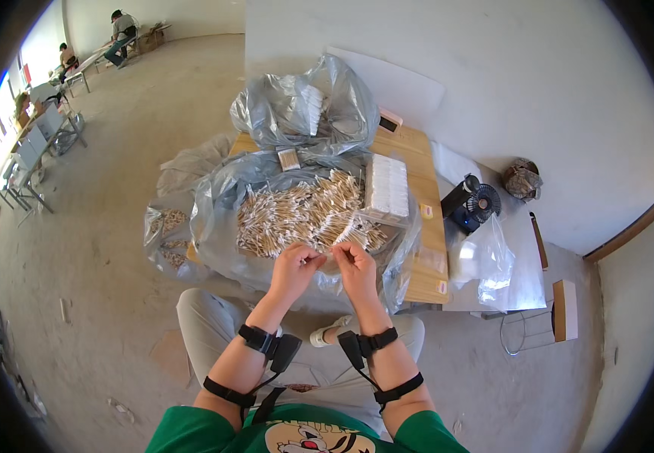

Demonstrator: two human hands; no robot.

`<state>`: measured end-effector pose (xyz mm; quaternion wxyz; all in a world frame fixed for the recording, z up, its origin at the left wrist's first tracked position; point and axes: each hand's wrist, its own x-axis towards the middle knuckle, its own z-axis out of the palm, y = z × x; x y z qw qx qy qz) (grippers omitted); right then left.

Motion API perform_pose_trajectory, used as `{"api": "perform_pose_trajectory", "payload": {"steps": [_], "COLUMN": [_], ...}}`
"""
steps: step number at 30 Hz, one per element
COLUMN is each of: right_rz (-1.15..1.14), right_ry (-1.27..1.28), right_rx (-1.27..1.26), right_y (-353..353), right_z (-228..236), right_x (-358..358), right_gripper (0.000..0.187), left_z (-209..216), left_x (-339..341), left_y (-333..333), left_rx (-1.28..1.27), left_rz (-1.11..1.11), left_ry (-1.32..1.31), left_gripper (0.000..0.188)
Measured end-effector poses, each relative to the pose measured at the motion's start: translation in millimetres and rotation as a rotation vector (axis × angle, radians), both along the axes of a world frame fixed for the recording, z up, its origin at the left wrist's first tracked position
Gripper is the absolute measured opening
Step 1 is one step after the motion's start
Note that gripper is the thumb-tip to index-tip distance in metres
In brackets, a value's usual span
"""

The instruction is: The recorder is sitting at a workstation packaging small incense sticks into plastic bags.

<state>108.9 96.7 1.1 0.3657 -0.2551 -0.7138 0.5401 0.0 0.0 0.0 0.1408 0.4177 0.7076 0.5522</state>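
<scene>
A large heap of cotton swabs (289, 215) with wooden sticks and white tips lies on a spread grey plastic bag (217, 226). At the heap's near edge, my left hand (294, 270) is closed in a pinch, thumb toward the middle. Beside it, a small gap away, my right hand (355, 273) pinches too. Whatever the fingertips hold is too small to make out. To the right of the heap stands a block of white-topped swab packs (387, 187). One small pack of swabs (288, 158) rests at the heap's far side.
A second grey bag (342, 90) with white-ended packs sits at the back of the wooden table (417, 162). On the right are a small black fan (484, 202) and a clear plastic bag (497, 260). A stool (563, 311) stands lower right. People work at far-left tables.
</scene>
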Motion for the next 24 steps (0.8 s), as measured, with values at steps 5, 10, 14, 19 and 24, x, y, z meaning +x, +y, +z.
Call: {"api": "perform_pose_trajectory", "payload": {"steps": [5,10,14,19,24], "right_rz": [-0.098,-0.108,-0.153,-0.281,-0.371], "right_ry": [-0.118,0.189,0.023,-0.103,-0.012], "right_rx": [0.074,-0.319,-0.536,-0.045,-0.08], "right_y": [1.1,2.6,-3.5,11.3,32.8], "right_z": [-0.1,-27.8,-30.7,-39.3,-81.5], "right_x": [-11.3,-18.9,-16.7,-15.2,-17.8], "right_gripper": [0.014,0.026,0.035,0.037,0.034], "left_z": [-1.1,-12.8,-35.7,-48.3,-46.6], "left_x": [-8.3,-14.8,-12.9,-19.0,-13.0], "left_y": [9.6,24.3,28.4,29.3,43.6], "left_rx": [0.073,0.141,0.185,0.11,0.018], "left_rz": [0.088,0.265,0.257,0.148,0.209], "left_ry": [0.017,0.002,-0.057,-0.431,-0.076], "left_gripper": [0.015,0.012,0.016,0.024,0.03]}}
